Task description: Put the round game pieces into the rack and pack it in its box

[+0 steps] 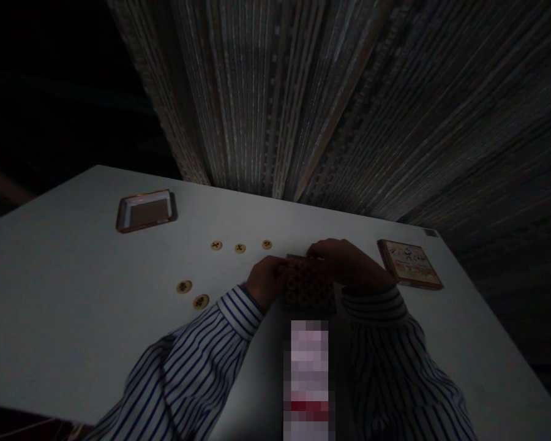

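Note:
A small dark tray point(333, 303) filled with rows of round wooden Chinese chess pieces point(307, 291) lies on the table in front of me. My left hand point(267, 280) is closed at the tray's left side, its fingertips at the edge and partly in shadow. Over the far right corner of the tray bends my right hand point(346, 264), fingers curled together; what they pinch, if anything, is hidden. To the left lie loose Chinese chess pieces: three in a row, including one piece point(239, 248), and two nearer me, including another piece point(201, 301).
On the white table point(96, 294), an upturned box lid or shallow box point(146, 211) stands at the back left. A flat box with a printed cover point(411, 263) lies at the right. Behind the table's far edge hangs a striped curtain point(275, 98). The light is dim.

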`<act>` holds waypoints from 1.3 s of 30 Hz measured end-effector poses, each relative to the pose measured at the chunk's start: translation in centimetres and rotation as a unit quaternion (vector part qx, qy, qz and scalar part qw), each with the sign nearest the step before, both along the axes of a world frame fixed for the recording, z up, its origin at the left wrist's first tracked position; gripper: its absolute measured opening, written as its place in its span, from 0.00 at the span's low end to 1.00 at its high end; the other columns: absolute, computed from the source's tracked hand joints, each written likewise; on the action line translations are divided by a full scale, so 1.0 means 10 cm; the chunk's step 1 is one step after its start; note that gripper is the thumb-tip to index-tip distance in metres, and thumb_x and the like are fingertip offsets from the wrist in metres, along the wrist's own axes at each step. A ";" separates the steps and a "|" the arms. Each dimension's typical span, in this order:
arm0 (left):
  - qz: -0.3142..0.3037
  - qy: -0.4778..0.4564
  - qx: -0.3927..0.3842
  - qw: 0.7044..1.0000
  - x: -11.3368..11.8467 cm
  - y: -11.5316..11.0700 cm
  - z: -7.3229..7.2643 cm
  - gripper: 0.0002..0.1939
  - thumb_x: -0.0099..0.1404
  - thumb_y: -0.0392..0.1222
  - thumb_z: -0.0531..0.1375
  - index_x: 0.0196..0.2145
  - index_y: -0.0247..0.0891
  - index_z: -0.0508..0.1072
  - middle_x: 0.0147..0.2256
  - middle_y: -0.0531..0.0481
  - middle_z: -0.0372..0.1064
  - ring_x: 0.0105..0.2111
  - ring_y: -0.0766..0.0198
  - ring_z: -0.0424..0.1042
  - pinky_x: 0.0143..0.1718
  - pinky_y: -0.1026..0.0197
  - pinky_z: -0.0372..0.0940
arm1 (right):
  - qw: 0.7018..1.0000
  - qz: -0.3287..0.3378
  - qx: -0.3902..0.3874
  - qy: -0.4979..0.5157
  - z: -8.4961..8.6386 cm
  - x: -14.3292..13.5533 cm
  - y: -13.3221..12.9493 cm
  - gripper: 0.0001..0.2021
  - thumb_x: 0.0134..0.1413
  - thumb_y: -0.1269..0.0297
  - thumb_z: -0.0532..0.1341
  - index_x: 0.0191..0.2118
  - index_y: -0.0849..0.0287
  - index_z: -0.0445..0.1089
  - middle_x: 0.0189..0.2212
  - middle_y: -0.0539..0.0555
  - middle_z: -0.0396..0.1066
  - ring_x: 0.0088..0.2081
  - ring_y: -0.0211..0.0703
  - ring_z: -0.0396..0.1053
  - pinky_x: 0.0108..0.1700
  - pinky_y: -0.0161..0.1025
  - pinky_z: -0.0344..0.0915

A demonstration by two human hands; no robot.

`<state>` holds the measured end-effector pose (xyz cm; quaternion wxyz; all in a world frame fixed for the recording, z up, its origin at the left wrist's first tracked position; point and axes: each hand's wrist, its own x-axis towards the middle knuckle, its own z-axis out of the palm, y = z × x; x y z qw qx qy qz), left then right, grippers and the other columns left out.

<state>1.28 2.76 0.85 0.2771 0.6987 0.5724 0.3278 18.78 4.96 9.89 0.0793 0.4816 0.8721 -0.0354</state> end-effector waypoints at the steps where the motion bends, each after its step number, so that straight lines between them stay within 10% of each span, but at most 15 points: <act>1: 0.000 0.001 0.003 1.000 0.00 0.00 0.00 0.11 0.55 0.37 0.59 0.38 0.37 0.73 0.33 0.48 0.72 0.32 0.63 0.70 0.34 0.60 0.66 | 1.000 -0.005 0.009 0.012 0.01 0.01 0.00 0.11 0.53 0.67 0.52 0.41 0.58 0.69 0.38 0.54 0.72 0.38 0.42 0.68 0.38 0.37 0.60; 12: 0.000 0.013 0.011 1.000 -0.01 -0.03 0.08 0.11 0.54 0.36 0.59 0.37 0.35 0.73 0.33 0.47 0.73 0.31 0.64 0.71 0.34 0.62 0.66 | 0.984 -0.080 0.084 0.133 0.06 0.05 -0.14 0.13 0.56 0.66 0.50 0.43 0.61 0.68 0.40 0.57 0.71 0.41 0.41 0.67 0.42 0.36 0.60; 26: -0.027 -0.062 -0.001 0.998 -0.14 -0.34 0.10 0.13 0.58 0.37 0.54 0.41 0.33 0.70 0.32 0.46 0.74 0.31 0.64 0.73 0.33 0.62 0.68 | 0.886 -0.283 0.036 0.364 -0.52 0.38 -0.74 0.15 0.53 0.68 0.51 0.45 0.63 0.67 0.41 0.60 0.71 0.40 0.43 0.70 0.41 0.41 0.68; 39: -0.079 -0.112 0.005 0.990 -0.15 -0.39 -0.03 0.16 0.56 0.39 0.54 0.42 0.34 0.70 0.39 0.43 0.73 0.37 0.61 0.73 0.39 0.58 0.69 | 0.867 -0.261 0.006 0.424 -0.66 0.32 -0.81 0.16 0.54 0.65 0.49 0.45 0.59 0.69 0.41 0.55 0.73 0.43 0.44 0.70 0.44 0.40 0.67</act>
